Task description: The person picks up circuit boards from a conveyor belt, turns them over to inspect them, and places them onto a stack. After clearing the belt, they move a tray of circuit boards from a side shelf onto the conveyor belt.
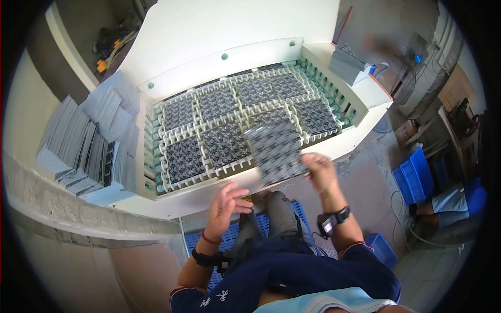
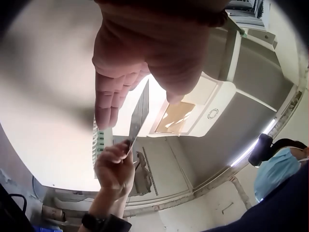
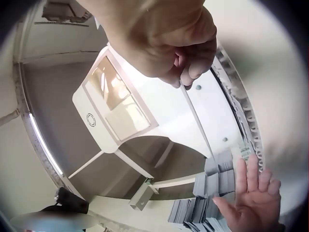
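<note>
My right hand (image 1: 321,169) pinches the right edge of a thin, dark rectangular patterned panel (image 1: 276,151), which is slightly blurred in the head view. The panel is held tilted over the front edge of a white machine (image 1: 237,185). To its left my left hand (image 1: 225,208) is open, fingers spread, apart from the panel. In the right wrist view the panel (image 3: 195,116) appears edge-on as a thin line below my right fingertips. Several similar panels (image 1: 225,143) lie in two rows on the machine's bed of white wheels (image 1: 213,166).
Stacks of thin panels (image 1: 73,138) stand on the machine's left side, and another stack (image 1: 347,62) is at the right. Blue crates (image 1: 413,175) and a hose (image 1: 395,219) are on the floor at right. Another person's arm (image 1: 441,206) shows near the crates.
</note>
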A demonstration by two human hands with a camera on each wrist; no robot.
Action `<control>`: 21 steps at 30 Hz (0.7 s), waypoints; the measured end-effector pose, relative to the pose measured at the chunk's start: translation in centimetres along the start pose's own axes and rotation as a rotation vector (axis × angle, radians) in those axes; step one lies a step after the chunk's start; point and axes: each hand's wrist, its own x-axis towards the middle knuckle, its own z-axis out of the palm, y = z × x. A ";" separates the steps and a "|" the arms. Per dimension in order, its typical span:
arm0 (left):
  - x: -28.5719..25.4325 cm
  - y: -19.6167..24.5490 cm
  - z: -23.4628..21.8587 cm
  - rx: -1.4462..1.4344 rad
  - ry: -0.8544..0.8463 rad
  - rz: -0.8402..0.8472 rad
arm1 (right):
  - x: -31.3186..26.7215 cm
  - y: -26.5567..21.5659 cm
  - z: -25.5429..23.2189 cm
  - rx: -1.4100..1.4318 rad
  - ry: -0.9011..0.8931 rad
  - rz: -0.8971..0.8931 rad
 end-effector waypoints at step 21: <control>-5.1 0.7 -2.7 -0.233 0.366 -0.050 | 18.9 -20.8 -12.7 -1.262 0.749 -0.582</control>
